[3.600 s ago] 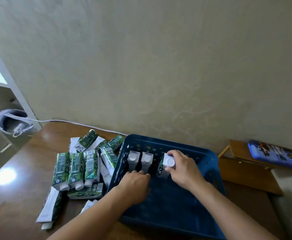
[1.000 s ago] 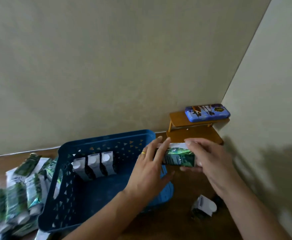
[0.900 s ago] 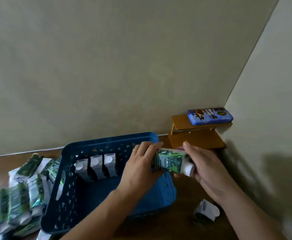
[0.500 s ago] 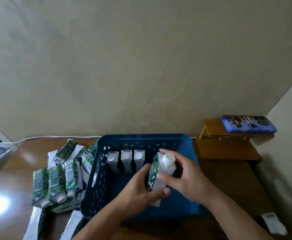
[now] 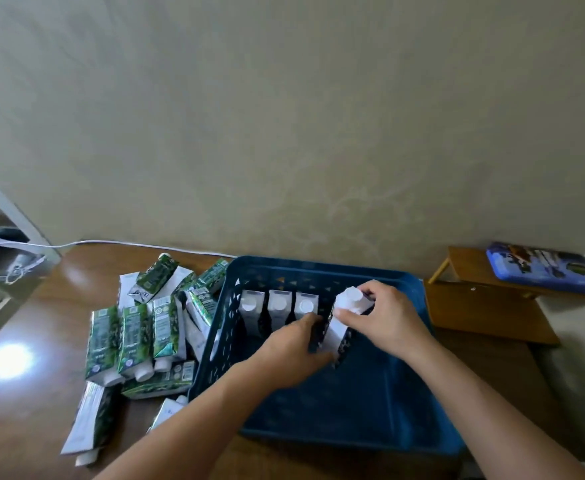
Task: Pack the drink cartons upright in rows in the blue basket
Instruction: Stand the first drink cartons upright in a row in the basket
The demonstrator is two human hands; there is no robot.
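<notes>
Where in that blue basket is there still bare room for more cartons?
The blue plastic basket has bare floor across its near half, and along its right wall beside the right hand. The far-left corner is crowded: three upright white-capped cartons stand in a row, and both hands hold a fourth carton beside them, left hand low.

One blue basket (image 5: pixel 319 271) holds four cartons (image 5: pixel 279 306): three stand in a row, one is held in two hands (image 5: pixel 388 317). Roughly a dozen more cartons (image 5: pixel 135 334) lie heaped on the surface (image 5: pixel 24 410); the exact count is unclear.
</notes>
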